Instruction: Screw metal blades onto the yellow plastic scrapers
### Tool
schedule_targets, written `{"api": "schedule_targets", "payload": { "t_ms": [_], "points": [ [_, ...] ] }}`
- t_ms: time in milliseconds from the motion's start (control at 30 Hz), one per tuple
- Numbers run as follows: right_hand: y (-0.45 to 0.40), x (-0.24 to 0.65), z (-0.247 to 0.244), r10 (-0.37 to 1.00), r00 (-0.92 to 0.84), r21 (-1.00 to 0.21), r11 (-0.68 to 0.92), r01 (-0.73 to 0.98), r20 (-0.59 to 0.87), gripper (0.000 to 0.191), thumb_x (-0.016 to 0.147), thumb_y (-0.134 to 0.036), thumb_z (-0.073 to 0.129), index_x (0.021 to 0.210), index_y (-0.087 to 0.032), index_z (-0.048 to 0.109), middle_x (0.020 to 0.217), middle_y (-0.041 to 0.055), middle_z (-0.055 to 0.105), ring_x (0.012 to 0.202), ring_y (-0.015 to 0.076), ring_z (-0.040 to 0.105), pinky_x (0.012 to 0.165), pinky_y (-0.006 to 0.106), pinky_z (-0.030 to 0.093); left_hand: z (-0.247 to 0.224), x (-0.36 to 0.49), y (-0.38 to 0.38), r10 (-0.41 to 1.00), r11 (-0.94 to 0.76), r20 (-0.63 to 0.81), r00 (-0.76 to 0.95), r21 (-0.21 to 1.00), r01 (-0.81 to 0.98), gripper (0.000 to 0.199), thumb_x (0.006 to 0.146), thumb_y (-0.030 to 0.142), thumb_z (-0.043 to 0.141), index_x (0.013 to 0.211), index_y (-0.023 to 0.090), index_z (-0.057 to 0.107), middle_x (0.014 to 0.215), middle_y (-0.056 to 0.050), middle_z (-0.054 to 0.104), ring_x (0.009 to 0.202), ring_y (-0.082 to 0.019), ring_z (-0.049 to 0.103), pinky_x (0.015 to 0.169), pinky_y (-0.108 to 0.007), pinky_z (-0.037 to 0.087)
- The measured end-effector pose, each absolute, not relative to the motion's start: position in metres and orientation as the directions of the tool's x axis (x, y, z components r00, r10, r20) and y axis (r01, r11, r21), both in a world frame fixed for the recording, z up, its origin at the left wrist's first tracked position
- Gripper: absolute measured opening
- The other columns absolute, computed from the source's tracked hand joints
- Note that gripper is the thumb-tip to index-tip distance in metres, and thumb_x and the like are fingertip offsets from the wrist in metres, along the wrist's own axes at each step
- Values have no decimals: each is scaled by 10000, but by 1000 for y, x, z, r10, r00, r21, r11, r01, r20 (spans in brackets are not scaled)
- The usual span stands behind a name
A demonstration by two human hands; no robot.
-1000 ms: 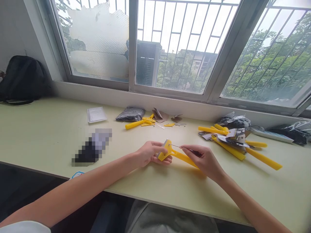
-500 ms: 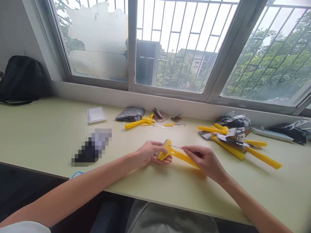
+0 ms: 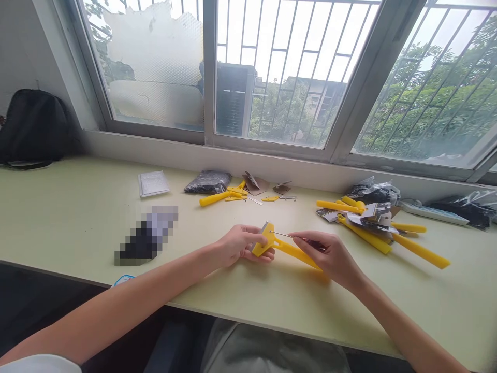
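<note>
My left hand [image 3: 244,243] grips the head of a yellow scraper [image 3: 295,252], thumb on top and fingers beneath. A metal blade edge shows along the scraper's upper left side. My right hand [image 3: 326,251] is closed around a screwdriver [image 3: 282,234], whose thin shaft points left. Its tip meets the scraper's head near the upper edge. The screwdriver's handle is mostly hidden in my fingers. The scraper's yellow handle runs down to the right, passing under my right hand.
On the table [image 3: 240,295], a second yellow scraper [image 3: 217,198] lies near small loose parts [image 3: 271,199]. Several yellow-handled scrapers [image 3: 368,241] are piled at right. Plastic-wrapped packs [image 3: 207,182] stand along the window wall. A black bag [image 3: 37,127] is at far left.
</note>
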State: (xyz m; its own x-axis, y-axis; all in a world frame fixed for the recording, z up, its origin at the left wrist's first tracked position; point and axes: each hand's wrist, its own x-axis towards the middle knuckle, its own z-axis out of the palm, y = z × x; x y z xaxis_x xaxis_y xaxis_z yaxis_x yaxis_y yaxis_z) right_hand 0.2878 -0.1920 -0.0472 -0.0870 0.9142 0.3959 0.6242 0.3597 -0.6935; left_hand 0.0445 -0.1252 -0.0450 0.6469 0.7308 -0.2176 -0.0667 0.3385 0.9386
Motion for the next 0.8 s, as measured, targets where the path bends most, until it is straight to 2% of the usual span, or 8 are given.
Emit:
{"api": "schedule_targets", "payload": {
  "t_ms": [67, 133, 300, 367, 467, 567, 633, 800],
  "points": [
    [-193, 291, -45, 906, -50, -704, 360, 612, 420, 376, 932, -501, 618, 1083, -177, 737, 631, -7, 534, 561, 121, 383, 503, 260, 326, -44, 45, -126, 735, 350, -232, 637, 935, -63, 336, 759, 182, 771, 1047, 30, 688, 941, -240, 753, 857, -282, 758, 828, -413, 644],
    [-194, 294, -43, 892, -8, -711, 366, 601, 453, 327, 927, -484, 637, 1045, -185, 692, 628, -25, 509, 551, 113, 369, 494, 252, 316, -44, 46, -126, 747, 353, -240, 620, 934, -64, 347, 759, 168, 758, 1066, 23, 683, 936, -240, 754, 850, -279, 759, 818, -406, 645],
    [-194, 292, -40, 878, -3, -735, 402, 545, 478, 265, 890, -457, 702, 907, -193, 718, 634, 1, 615, 552, 127, 502, 505, 250, 395, -48, 51, -126, 792, 300, -195, 578, 949, -91, 375, 741, 179, 767, 1075, 28, 688, 879, -218, 757, 789, -280, 755, 765, -430, 651],
    [-195, 287, -41, 830, 18, -700, 459, 548, 558, 230, 893, -425, 707, 888, -200, 752, 683, 21, 677, 576, 139, 563, 534, 258, 444, -51, 52, -125, 809, 259, -153, 567, 959, -111, 380, 737, 205, 784, 1068, 37, 699, 873, -210, 756, 778, -280, 752, 759, -448, 650],
    [-197, 282, -45, 716, 7, -582, 561, 589, 698, 171, 941, -347, 653, 907, -210, 750, 772, 29, 712, 612, 137, 598, 551, 252, 467, -54, 53, -124, 812, 225, -114, 572, 966, -126, 402, 729, 238, 812, 1068, 47, 710, 885, -208, 755, 799, -288, 750, 773, -468, 646],
    [-198, 279, -52, 680, -38, -528, 602, 598, 732, 126, 973, -273, 599, 1030, -219, 697, 731, 3, 666, 549, 112, 563, 477, 229, 423, -55, 53, -123, 805, 213, -98, 585, 968, -132, 430, 724, 258, 827, 1083, 51, 712, 887, -206, 756, 804, -293, 750, 775, -474, 645],
    [-197, 277, -55, 645, -22, -515, 630, 582, 764, 101, 954, -236, 628, 1046, -224, 668, 739, -5, 660, 545, 105, 564, 462, 219, 423, -55, 53, -123, 801, 209, -93, 591, 969, -132, 435, 726, 263, 829, 1089, 54, 711, 889, -204, 757, 802, -292, 752, 776, -472, 645],
    [-193, 269, -51, 487, 52, -433, 718, 545, 872, 96, 898, -162, 700, 969, -223, 679, 812, 6, 698, 644, 115, 611, 600, 229, 526, -55, 53, -123, 792, 206, -97, 602, 972, -115, 442, 735, 270, 826, 1105, 59, 704, 898, -207, 758, 797, -294, 757, 764, -457, 646]
  ]
}}
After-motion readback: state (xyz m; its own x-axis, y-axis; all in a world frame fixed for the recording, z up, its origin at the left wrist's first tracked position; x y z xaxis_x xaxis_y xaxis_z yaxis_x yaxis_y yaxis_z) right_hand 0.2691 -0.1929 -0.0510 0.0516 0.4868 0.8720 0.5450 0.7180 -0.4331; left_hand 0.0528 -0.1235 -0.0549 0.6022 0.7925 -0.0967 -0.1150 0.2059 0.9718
